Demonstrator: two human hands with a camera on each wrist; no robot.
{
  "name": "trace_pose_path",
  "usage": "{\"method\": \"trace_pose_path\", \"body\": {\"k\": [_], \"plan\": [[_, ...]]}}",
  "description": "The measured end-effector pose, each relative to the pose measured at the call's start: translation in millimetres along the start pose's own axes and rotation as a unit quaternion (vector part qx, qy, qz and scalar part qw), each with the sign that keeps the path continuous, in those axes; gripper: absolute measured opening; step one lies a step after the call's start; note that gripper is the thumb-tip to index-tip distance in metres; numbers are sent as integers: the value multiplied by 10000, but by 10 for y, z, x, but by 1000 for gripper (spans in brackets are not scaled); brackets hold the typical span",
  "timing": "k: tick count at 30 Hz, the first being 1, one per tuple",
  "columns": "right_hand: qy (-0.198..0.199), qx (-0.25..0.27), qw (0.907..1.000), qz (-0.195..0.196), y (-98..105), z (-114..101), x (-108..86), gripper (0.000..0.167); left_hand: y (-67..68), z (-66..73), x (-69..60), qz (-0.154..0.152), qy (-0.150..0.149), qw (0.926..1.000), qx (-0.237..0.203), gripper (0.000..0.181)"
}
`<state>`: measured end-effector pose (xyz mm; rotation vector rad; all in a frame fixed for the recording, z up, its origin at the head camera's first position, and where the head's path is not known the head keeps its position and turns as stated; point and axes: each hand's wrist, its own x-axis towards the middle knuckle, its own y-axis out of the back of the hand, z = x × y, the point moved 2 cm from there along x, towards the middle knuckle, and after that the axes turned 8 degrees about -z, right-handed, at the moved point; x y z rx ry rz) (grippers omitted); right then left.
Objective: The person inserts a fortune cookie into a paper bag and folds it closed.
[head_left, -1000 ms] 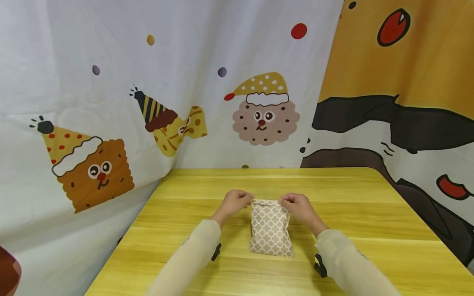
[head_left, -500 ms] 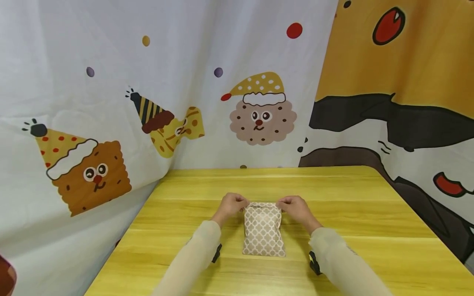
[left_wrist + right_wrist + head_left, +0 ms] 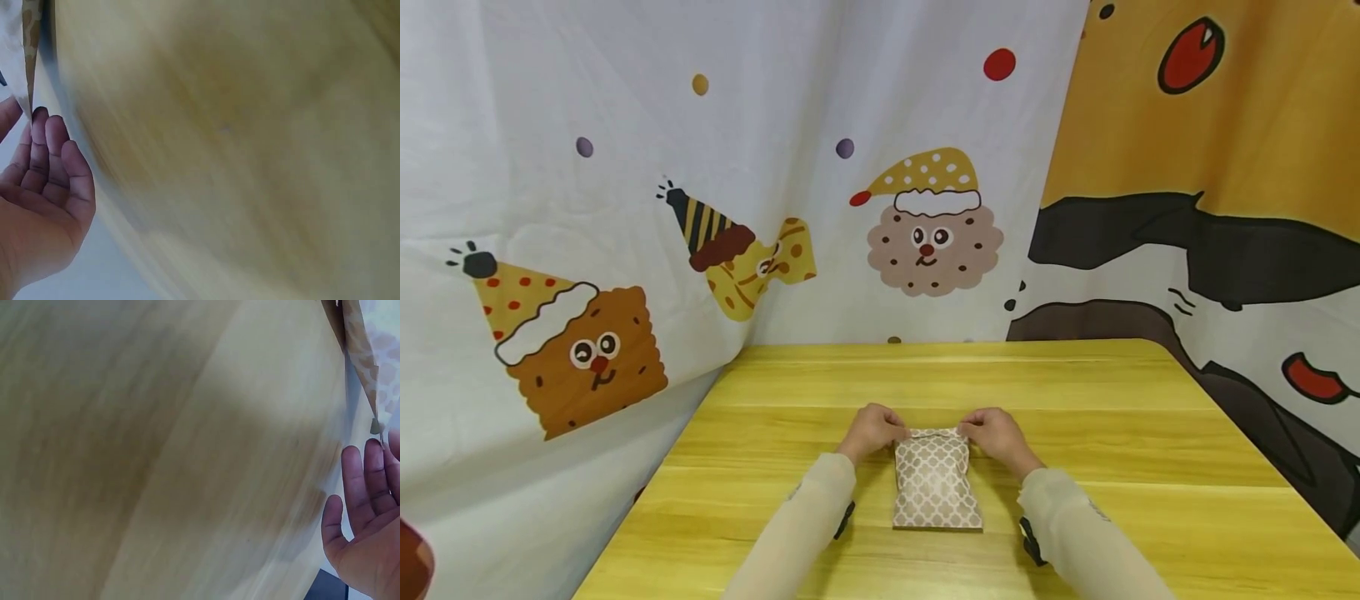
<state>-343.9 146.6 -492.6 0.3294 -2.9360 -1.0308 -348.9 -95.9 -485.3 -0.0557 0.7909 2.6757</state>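
Note:
A beige paper bag [image 3: 932, 483] with a white lattice pattern is in the middle of the head view, its top edge folded over. My left hand [image 3: 874, 429] pinches the bag's top left corner between thumb and fingers. At the top right corner, my right hand [image 3: 997, 435] pinches in the same way. The left wrist view has the paper bag's edge [image 3: 31, 50] coming down to the fingertips of the left hand [image 3: 47, 194]. In the right wrist view the patterned side [image 3: 369, 356] meets the fingertips of the right hand [image 3: 369, 519]. What the bag holds is hidden.
A yellow wood-grain table [image 3: 760, 425] lies under the bag and hands. Behind it hangs a white curtain [image 3: 805, 108] with cartoon cookie prints, which also runs along the left side. Black wrist straps [image 3: 1032, 540] show below the sleeves.
Both hands have come nearer to me, lower in the head view, and the top of the bag has come down with them. The bag has also shifted slightly left since the first frame.

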Motion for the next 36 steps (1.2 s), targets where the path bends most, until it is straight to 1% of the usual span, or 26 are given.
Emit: {"method": "trace_pose_path", "body": {"k": [5,8,10,12,14,15,16,17,18,20,22,24,25,27,28,29,35,36], "plan": [[-10,-3,10000,-12,42,36,-25,17,-2,0,6,69,-71,9992,384,10],[33,-53,10000,-23,107,60,-60,21,39,-6,-6,92,-149,9984,535,14],[85,-97,9999,-5,174,81,-82,25,95,-7,-17,142,-214,9977,623,18],[163,-256,9995,28,258,103,-103,29,175,-13,-30,256,-284,9961,796,23],[294,-664,9973,128,357,126,-123,36,274,-21,-45,445,-406,9913,1168,28],[316,-930,9950,175,407,142,-135,42,324,-24,-57,560,-436,9872,1428,31],[295,-1260,9914,220,455,162,-145,50,372,-36,-65,676,-461,9808,1771,35],[266,-1585,9867,254,499,176,-155,58,422,-50,-78,786,-462,9721,2160,40],[196,-1875,9817,257,537,195,-164,68,469,-71,-91,877,-448,9617,2559,45],[-27,-2417,9701,235,594,237,-180,88,553,-109,-120,989,-352,9375,3319,57],[-229,-2833,9586,197,629,275,-190,103,621,-162,-136,948,-237,9075,4084,71],[-332,-3104,9499,179,649,305,-196,109,671,-210,-149,884,-140,8821,4624,82],[-350,-3223,9458,187,655,319,-197,111,689,-228,-156,848,-96,8717,4825,86],[-342,-3368,9407,201,650,342,-208,111,712,-258,-181,773,-12,8564,5105,92],[-336,-3413,9392,196,647,352,-212,111,719,-267,-195,769,11,8538,5149,94],[-326,-3451,9378,191,644,360,-216,110,724,-274,-205,765,37,8534,5156,95],[-324,-3499,9360,188,632,380,-230,110,728,-303,-228,740,95,8578,5085,97],[-328,-3494,9362,192,631,381,-230,110,728,-305,-227,744,96,8576,5088,97]]}}
